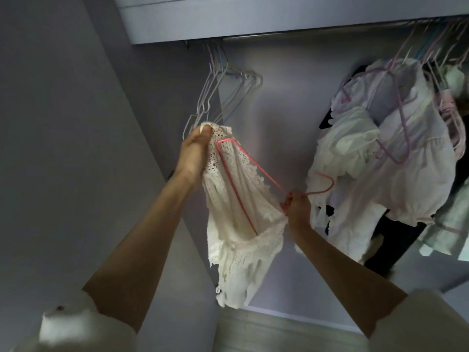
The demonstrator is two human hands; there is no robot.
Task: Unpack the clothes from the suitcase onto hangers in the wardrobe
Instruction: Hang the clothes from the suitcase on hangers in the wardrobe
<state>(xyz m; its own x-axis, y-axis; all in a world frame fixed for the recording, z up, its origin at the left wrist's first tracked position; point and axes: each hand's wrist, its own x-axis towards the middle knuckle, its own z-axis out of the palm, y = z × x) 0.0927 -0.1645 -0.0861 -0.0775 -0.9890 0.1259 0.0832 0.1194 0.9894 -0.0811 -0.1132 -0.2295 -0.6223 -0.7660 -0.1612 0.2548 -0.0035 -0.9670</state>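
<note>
Room for moving lies in the middle of the wardrobe: a bare stretch of back wall [279,102] shows between a cluster of empty hangers [223,90] at the left end of the rail [291,35] and a crowd of hung clothes [385,138] at the right. A shelf edge [228,24] runs just above the rail and closes the space from above. The left side wall [63,123] stands near the left arm.

The person holds a white lace garment [236,212] up in that middle gap, below the rail and apart from it. The left hand [194,153] is raised high, its thumb and fingers pinching the top edge of the lace, just beside the lowest of the empty hangers. The right hand [298,207] is lower, curled tight around the neck of a pink wire hanger [243,174]. One corner of the hanger sits inside the garment near the left hand; its hook points right, toward the hung clothes, and seems almost to touch the nearest white one.

Among the hung clothes are pale tops on lilac and pink hangers, with something dark behind them. A pale floor strip [279,326] shows at the bottom, between the person's white sleeves.
</note>
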